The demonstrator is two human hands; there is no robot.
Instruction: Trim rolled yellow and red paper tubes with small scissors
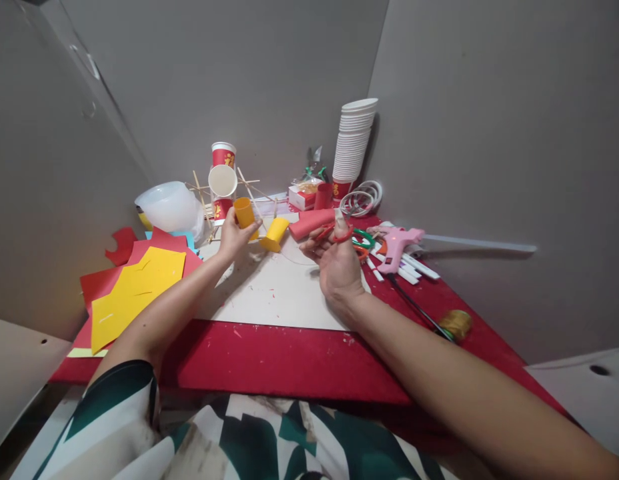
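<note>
My left hand [233,238] is closed around a yellow paper tube [245,212], holding it upright. Just right of it a second yellow paper tube [275,235] lies tilted, with a thin string trailing from it. My right hand [338,267] has its fingers through the red handles of a pair of scissors [343,235]. The blades point away from me and are partly hidden. A red paper roll [309,223] lies beside those fingers. Both hands are over a white board [274,300].
A tower of paper cups with sticks [223,180] stands behind my left hand. Yellow paper sheets [134,293] lie left. Stacked white cups [353,140], a white cable coil [362,199], a pink glue gun [398,247] and a gold spool [456,325] are right. Grey walls enclose the red-covered table [289,360].
</note>
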